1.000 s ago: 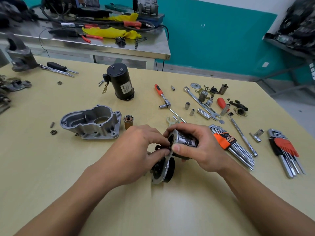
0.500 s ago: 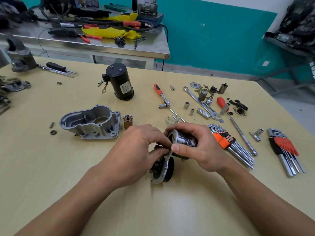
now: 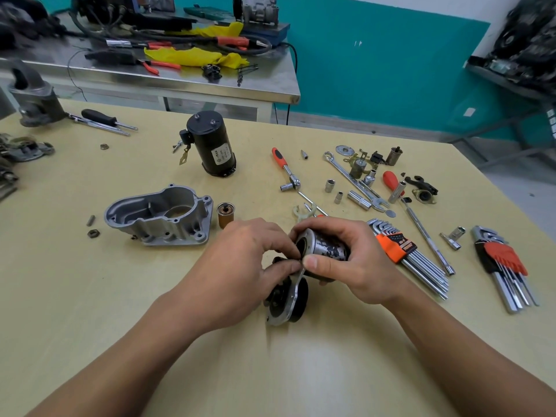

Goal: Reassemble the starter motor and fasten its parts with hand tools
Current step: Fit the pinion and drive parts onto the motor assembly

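My right hand grips a mottled metal cylinder of the starter assembly, which lies on its side just above the table. A flat silver plate with a black round part hangs from its open end. My left hand pinches at the cylinder's open mouth with thumb and fingertips; what it pinches is hidden. A grey cast housing lies to the left, with a small brown bushing beside it. The black motor body stands farther back.
A red-handled ratchet, sockets, a spanner, a red screwdriver and two hex key sets lie to the right. Loose nuts sit at the left. A steel bench with tools stands behind.
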The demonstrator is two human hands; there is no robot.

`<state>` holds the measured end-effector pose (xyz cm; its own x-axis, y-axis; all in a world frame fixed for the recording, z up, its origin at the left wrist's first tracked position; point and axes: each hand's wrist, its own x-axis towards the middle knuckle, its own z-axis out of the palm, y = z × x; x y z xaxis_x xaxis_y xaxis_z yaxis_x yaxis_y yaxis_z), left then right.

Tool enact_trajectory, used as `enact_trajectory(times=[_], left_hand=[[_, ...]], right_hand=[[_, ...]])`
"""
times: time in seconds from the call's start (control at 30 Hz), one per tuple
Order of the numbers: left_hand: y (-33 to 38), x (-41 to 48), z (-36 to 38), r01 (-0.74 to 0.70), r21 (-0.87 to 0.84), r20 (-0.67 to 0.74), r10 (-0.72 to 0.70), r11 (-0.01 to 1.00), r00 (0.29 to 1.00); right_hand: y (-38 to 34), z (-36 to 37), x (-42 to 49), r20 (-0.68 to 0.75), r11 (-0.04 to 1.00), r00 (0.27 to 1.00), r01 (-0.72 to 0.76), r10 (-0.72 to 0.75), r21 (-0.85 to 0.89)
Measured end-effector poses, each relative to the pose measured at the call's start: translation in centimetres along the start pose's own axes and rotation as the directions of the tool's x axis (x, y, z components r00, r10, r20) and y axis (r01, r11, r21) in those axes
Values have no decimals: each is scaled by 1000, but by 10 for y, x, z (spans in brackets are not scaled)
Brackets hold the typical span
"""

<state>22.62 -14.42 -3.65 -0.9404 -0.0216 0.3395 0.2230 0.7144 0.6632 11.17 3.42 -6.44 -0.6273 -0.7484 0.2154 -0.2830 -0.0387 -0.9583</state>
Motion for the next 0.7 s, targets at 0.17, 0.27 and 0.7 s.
enact_trajectory(times=[0.17, 0.27, 0.7], left_hand=[[2, 0, -1, -7, -22, -5, 7, 1000, 1000], [2, -1, -15, -3, -88, -79, -4, 996, 997], [-53, -5, -93, 255, -43, -593, -230, 966, 771]], right_hand=[[3, -1, -1, 8, 999, 1000, 3, -4, 51], [8, -5, 1, 11, 994, 999, 34, -36, 107], [33, -18, 6, 31, 956, 998, 49, -60, 290]])
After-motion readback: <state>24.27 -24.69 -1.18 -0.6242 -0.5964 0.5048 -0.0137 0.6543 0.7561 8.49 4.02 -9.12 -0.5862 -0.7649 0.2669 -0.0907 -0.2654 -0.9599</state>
